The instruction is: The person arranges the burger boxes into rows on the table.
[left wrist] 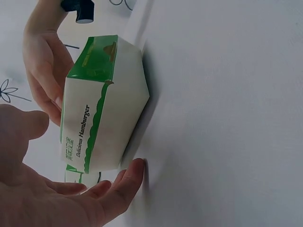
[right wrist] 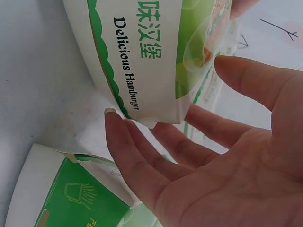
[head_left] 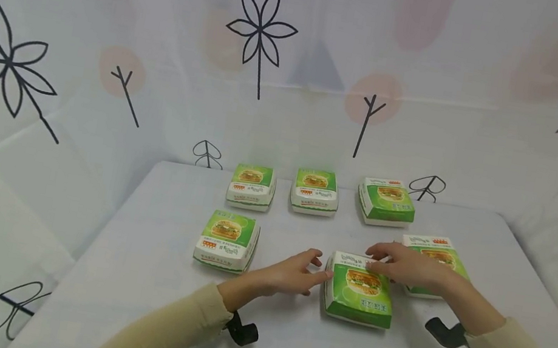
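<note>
A green-and-white hamburger box (head_left: 362,289) with a burger picture on its lid sits between my two hands. My left hand (head_left: 290,272) is at its left side, fingers spread and thumb tip close to the box edge. In the left wrist view the left fingers (left wrist: 125,187) are loosely bent near the lower edge of the box (left wrist: 102,123). My right hand (head_left: 410,266) is at the box's far right corner. In the right wrist view its fingers (right wrist: 137,151) spread by the corner of the box (right wrist: 147,71), thumb apart from them near the lid.
A similar box (head_left: 437,256) stands just right, partly behind my right hand. Another box (head_left: 227,239) is left of my left hand. Along the back stand three more: a left box (head_left: 252,185), a middle box (head_left: 315,191) and a right box (head_left: 387,201). A patterned cloth (head_left: 288,120) hangs behind the table.
</note>
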`<control>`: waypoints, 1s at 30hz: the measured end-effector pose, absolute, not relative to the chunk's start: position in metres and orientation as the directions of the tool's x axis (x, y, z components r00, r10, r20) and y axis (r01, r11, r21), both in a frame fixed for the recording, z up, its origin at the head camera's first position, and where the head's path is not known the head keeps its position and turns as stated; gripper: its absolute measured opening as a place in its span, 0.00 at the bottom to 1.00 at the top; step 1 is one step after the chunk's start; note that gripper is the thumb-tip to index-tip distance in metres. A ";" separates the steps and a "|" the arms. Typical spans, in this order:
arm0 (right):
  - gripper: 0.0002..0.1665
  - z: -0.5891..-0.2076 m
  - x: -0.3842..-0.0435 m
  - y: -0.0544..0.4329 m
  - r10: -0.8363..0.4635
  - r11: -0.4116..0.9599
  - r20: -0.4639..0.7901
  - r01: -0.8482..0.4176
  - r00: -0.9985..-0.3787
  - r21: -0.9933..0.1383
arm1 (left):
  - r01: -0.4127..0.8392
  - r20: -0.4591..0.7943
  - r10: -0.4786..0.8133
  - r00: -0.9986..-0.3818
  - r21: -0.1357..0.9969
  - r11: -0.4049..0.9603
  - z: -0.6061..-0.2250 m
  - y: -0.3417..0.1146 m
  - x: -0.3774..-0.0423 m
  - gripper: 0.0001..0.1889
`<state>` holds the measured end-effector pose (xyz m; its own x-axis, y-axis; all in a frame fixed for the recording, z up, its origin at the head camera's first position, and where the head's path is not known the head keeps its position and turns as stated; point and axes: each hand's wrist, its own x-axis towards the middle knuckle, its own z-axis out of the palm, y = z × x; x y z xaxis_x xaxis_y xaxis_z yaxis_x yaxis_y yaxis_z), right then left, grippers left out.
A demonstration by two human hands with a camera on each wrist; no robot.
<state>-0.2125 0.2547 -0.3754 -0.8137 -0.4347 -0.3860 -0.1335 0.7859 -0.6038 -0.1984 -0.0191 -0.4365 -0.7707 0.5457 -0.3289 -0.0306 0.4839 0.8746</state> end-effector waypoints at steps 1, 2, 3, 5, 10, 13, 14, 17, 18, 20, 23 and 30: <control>0.34 -0.376 -0.212 0.255 -0.433 0.787 -0.387 -0.132 -0.814 -0.603 | -0.026 -0.327 0.548 -0.770 0.874 0.484 -0.437 -0.018 -0.198 0.38; 0.35 -0.376 -0.212 0.255 -0.435 0.786 -0.385 -0.135 -0.814 -0.603 | -0.021 -0.324 0.550 -0.770 0.874 0.486 -0.437 -0.017 -0.198 0.38; 0.34 -0.376 -0.212 0.255 -0.436 0.786 -0.384 -0.137 -0.814 -0.602 | -0.019 -0.323 0.551 -0.769 0.874 0.486 -0.437 -0.017 -0.197 0.38; 0.35 -0.378 -0.212 0.255 -0.437 0.786 -0.386 -0.136 -0.813 -0.604 | -0.023 -0.322 0.552 -0.769 0.877 0.481 -0.437 -0.015 -0.196 0.38; 0.35 -0.381 -0.213 0.256 -0.439 0.780 -0.399 -0.121 -0.805 -0.613 | -0.043 -0.331 0.553 -0.765 0.883 0.468 -0.438 -0.011 -0.194 0.39; 0.35 -0.381 -0.213 0.257 -0.448 0.771 -0.406 -0.115 -0.796 -0.626 | -0.049 -0.332 0.561 -0.759 0.887 0.459 -0.439 -0.008 -0.194 0.39; 0.35 -0.381 -0.212 0.258 -0.447 0.769 -0.409 -0.108 -0.795 -0.630 | -0.047 -0.331 0.562 -0.758 0.887 0.459 -0.439 -0.007 -0.193 0.39; 0.36 -0.381 -0.212 0.258 -0.447 0.766 -0.412 -0.103 -0.794 -0.634 | -0.040 -0.330 0.560 -0.760 0.884 0.466 -0.440 -0.003 -0.193 0.38; 0.35 -0.382 -0.212 0.258 -0.442 0.766 -0.414 -0.095 -0.796 -0.636 | -0.036 -0.331 0.559 -0.760 0.881 0.472 -0.440 -0.002 -0.192 0.38; 0.35 -0.382 -0.212 0.257 -0.433 0.768 -0.417 -0.085 -0.799 -0.635 | -0.028 -0.327 0.560 -0.761 0.879 0.475 -0.441 0.000 -0.191 0.38; 0.35 -0.384 -0.212 0.257 -0.427 0.771 -0.420 -0.080 -0.801 -0.631 | -0.023 -0.322 0.560 -0.763 0.880 0.475 -0.442 0.001 -0.190 0.38; 0.36 -0.383 -0.213 0.255 -0.420 0.783 -0.421 -0.087 -0.804 -0.615 | -0.016 -0.321 0.565 -0.760 0.878 0.478 -0.442 -0.001 -0.192 0.40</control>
